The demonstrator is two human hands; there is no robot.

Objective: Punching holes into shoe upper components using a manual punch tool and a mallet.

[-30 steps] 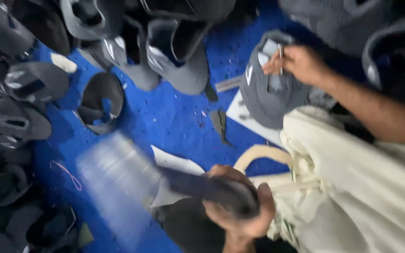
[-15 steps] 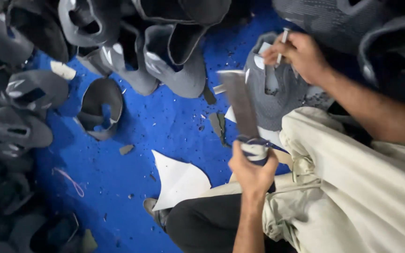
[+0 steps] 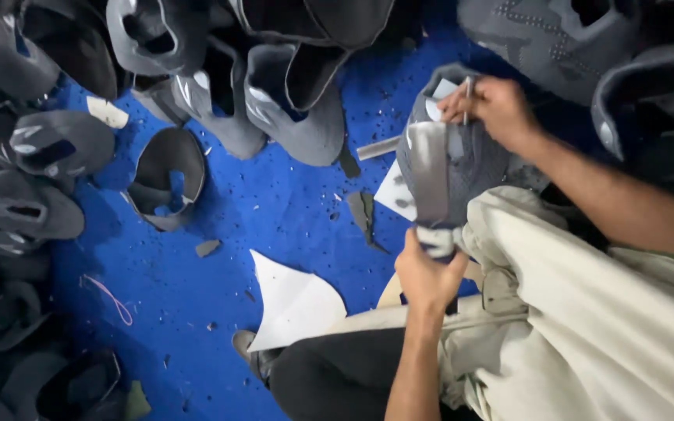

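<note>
A grey knitted shoe upper point(image 3: 462, 168) rests on my knee, just above the cream cloth point(image 3: 587, 312) on my lap. My right hand point(image 3: 489, 105) pinches its top edge together with a thin pale stick. My left hand point(image 3: 427, 273) grips the taped handle of a broad flat metal blade point(image 3: 431, 175). The blade points away from me and lies against the upper's left side.
Many grey shoe uppers point(image 3: 282, 93) are heaped along the top and left of the blue floor point(image 3: 274, 210). A single open upper point(image 3: 167, 175) lies apart. White paper pieces point(image 3: 294, 300), grey offcuts point(image 3: 364, 214) and a pink thread point(image 3: 107, 296) are scattered around. My dark shoe point(image 3: 255, 355) sits below.
My left hand swung the blade up from low on the left and brought it to the upper, now laid against it. My right hand kept its hold on the upper.
</note>
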